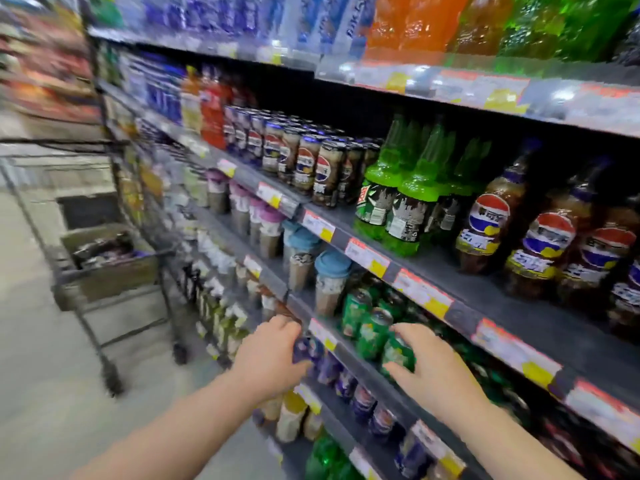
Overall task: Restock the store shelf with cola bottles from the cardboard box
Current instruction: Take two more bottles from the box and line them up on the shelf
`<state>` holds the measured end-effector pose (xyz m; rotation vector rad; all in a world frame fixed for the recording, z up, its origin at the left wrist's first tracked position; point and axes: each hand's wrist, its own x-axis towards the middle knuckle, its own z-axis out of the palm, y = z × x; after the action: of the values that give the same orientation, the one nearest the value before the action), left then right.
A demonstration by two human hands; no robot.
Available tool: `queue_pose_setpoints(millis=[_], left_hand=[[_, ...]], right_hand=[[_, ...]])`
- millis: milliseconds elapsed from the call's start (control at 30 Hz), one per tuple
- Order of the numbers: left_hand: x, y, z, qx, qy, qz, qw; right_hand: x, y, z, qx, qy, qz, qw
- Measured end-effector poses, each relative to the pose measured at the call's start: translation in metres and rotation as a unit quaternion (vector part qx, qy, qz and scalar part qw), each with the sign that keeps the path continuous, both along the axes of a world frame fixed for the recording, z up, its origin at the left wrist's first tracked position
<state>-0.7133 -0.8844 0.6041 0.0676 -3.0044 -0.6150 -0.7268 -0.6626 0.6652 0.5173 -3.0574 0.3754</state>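
Note:
The view is blurred by motion. My left hand (273,355) curls around a blue can (306,348) at the front edge of a lower shelf (367,372). On the same shelf, my right hand (433,368) has thumb and fingers around a green can (398,355). Large cola bottles (485,230) stand on the shelf above at the right. Small cola bottles (311,168) fill that shelf further left. The cardboard box (107,268) sits in a cart at the left, away from both hands.
The wire cart (104,341) stands in the aisle at the left on a pale floor. Green soda bottles (405,202) stand between the cola groups. Cups with lids (329,282) and more cans fill the lower shelves. Price tags line the shelf edges.

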Motion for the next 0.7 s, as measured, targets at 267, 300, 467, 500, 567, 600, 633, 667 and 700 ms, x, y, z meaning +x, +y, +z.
queue_pose_setpoints(millis=[267, 300, 467, 500, 567, 600, 633, 667, 700], left_hand=[[0.084, -0.132, -0.042, 0.011, -0.068, 0.189, 0.98], [0.09, -0.15, -0.047, 0.018, -0.07, 0.203, 0.976], [0.1, -0.245, -0.07, 0.027, -0.084, 0.268, 0.959], [0.097, -0.268, -0.072, 0.027, -0.087, 0.275, 0.957], [0.089, -0.315, -0.074, 0.02, -0.095, 0.282, 0.955], [0.085, -0.338, -0.074, 0.021, -0.099, 0.283, 0.954], [0.082, -0.359, -0.074, 0.023, -0.107, 0.283, 0.953], [0.078, -0.38, -0.074, 0.025, -0.114, 0.284, 0.952], [0.074, -0.4, -0.074, 0.024, -0.119, 0.284, 0.951]], right_hand=[[0.0, -0.141, -0.05, 0.019, -0.089, 0.163, 0.982], [-0.001, -0.162, -0.054, 0.018, -0.096, 0.18, 0.979], [-0.021, -0.276, -0.076, 0.03, -0.109, 0.238, 0.965], [-0.027, -0.301, -0.08, 0.032, -0.113, 0.245, 0.962], [-0.041, -0.351, -0.085, 0.035, -0.122, 0.252, 0.959], [-0.049, -0.375, -0.088, 0.038, -0.125, 0.253, 0.958], [-0.055, -0.398, -0.09, 0.044, -0.133, 0.253, 0.957], [-0.061, -0.419, -0.092, 0.047, -0.141, 0.25, 0.957], [-0.066, -0.439, -0.094, 0.045, -0.147, 0.249, 0.956]])
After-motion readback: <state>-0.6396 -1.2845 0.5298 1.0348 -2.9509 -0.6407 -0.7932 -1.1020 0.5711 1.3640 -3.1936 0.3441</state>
